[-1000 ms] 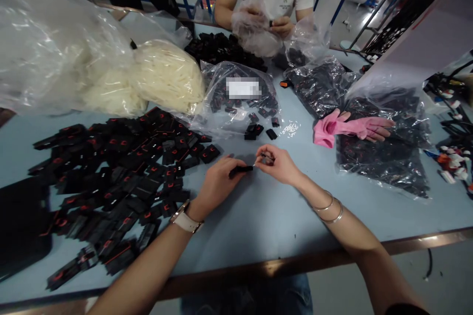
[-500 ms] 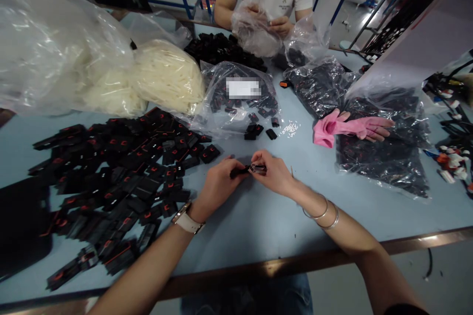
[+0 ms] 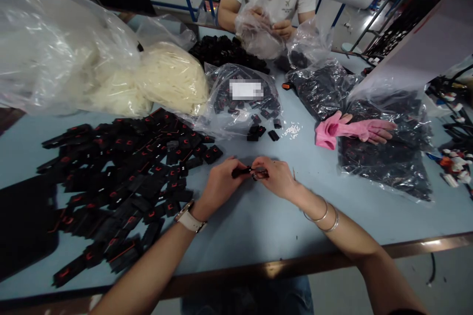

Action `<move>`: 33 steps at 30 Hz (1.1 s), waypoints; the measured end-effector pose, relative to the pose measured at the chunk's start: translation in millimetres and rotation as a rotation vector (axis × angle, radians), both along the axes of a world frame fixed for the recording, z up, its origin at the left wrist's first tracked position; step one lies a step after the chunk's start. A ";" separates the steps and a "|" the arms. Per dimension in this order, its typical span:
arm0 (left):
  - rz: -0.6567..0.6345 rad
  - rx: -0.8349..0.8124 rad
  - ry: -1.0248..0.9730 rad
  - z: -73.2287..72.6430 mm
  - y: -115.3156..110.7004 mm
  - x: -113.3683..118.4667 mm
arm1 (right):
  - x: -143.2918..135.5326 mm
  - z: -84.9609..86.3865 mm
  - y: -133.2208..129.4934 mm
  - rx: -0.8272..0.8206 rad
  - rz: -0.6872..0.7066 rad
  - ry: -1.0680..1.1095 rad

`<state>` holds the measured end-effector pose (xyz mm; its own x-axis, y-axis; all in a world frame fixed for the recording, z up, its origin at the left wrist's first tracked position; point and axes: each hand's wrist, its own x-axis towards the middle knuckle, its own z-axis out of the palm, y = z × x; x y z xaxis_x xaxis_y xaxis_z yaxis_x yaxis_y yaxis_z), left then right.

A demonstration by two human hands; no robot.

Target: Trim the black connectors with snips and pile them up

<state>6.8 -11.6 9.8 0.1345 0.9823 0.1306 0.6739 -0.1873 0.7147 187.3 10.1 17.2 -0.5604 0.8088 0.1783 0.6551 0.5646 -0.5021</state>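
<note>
My left hand (image 3: 220, 183) is closed, pinching a black plastic connector (image 3: 240, 172) between thumb and fingers above the table. Right up against it, my right hand (image 3: 276, 177) pinches a small dark piece (image 3: 261, 172), mostly covered by the fingers. Whether the two parts are joined I cannot tell. To the left spreads a big pile of black connectors (image 3: 142, 189), many with red clips. Just beyond my hands lie a few small black parts (image 3: 273, 135) and a scatter of tiny white pieces (image 3: 293, 131).
Clear bags hold cream-coloured parts (image 3: 173, 78) at left and black parts (image 3: 384, 167) at right. A labelled bag (image 3: 218, 118) lies mid-table. Pink gloves (image 3: 327, 133) rest on the right bags. A black tray (image 3: 25, 226) is at far left. Opposite, a person (image 3: 269, 5) handles a bag.
My right hand has tilted slightly, and its fingers cover more of the small dark piece. Both hands stay together in about the same place. The whole view has shifted a little.
</note>
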 end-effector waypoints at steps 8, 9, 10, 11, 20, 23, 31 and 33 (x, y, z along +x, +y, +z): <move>-0.023 0.067 0.007 -2.8 0.0 -1.1 | 1.0 4.8 -0.5 0.044 0.171 -0.095; -0.033 0.082 0.010 -4.0 0.1 -1.6 | 0.2 6.9 -1.1 0.047 0.181 -0.119; -0.046 0.100 0.013 -5.4 0.1 -2.1 | -0.4 8.8 -1.8 0.047 0.188 -0.139; -0.063 0.121 0.020 -6.8 0.0 -2.5 | -1.0 10.2 -2.5 0.041 0.192 -0.153; -0.173 0.254 0.280 -4.1 -4.7 0.3 | 10.3 12.1 15.4 -0.075 -0.064 0.201; -0.174 0.251 0.300 -0.2 -4.0 0.4 | 30.6 14.1 42.1 -0.064 -0.457 0.353; -0.148 0.236 0.227 -2.5 -0.6 -1.7 | 82.2 15.1 81.2 -0.092 -0.639 0.022; -0.152 0.234 0.236 -2.3 -0.7 -1.6 | 80.3 13.3 79.3 -0.111 -0.584 -0.078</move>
